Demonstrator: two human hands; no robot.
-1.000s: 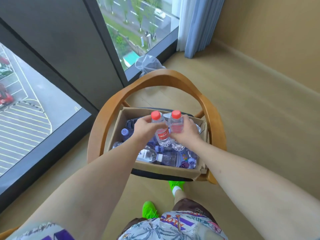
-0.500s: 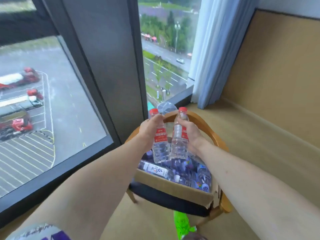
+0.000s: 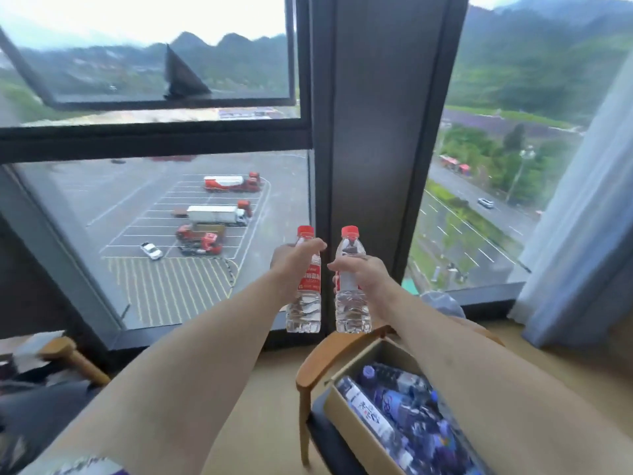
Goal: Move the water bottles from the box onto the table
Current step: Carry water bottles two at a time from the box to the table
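- Nearest: both forearms extend from the bottom edge toward the window; a patterned sleeve (image 3: 68, 466) shows at bottom left.
- Near right: an open cardboard box (image 3: 356, 426) rests on a wooden chair (image 3: 320, 358) with a dark seat. The right forearm crosses over the right part of the box.
- Inside the box: several water bottles (image 3: 387, 409) lie on their sides with dark blue and purple labels; one with a white label lies along the left wall. Their number cannot be told because of blur.
- Near left: a blurred wooden piece (image 3: 73, 356) and dark cloth, too unclear to identify.
- Middle: the left hand (image 3: 291, 260) has its fingers curled round the upper body of a red-capped bottle (image 3: 305, 296), held upright in the air.
- Middle: the right hand (image 3: 363, 274) grips a second red-capped bottle (image 3: 351, 296) in the same way, at label height, upright.
- The two held bottles stand side by side, near each other but apart, above and beyond the far-left corner of the box. Both are clear with red labels.
- No surface for the bottles is in view.
- Far: a dark window frame (image 3: 363, 132) stands behind the bottles; a pale curtain (image 3: 582, 234) hangs at far right.
- Farthest: through the glass, a car park with trucks (image 3: 219, 216), a road and green hills.
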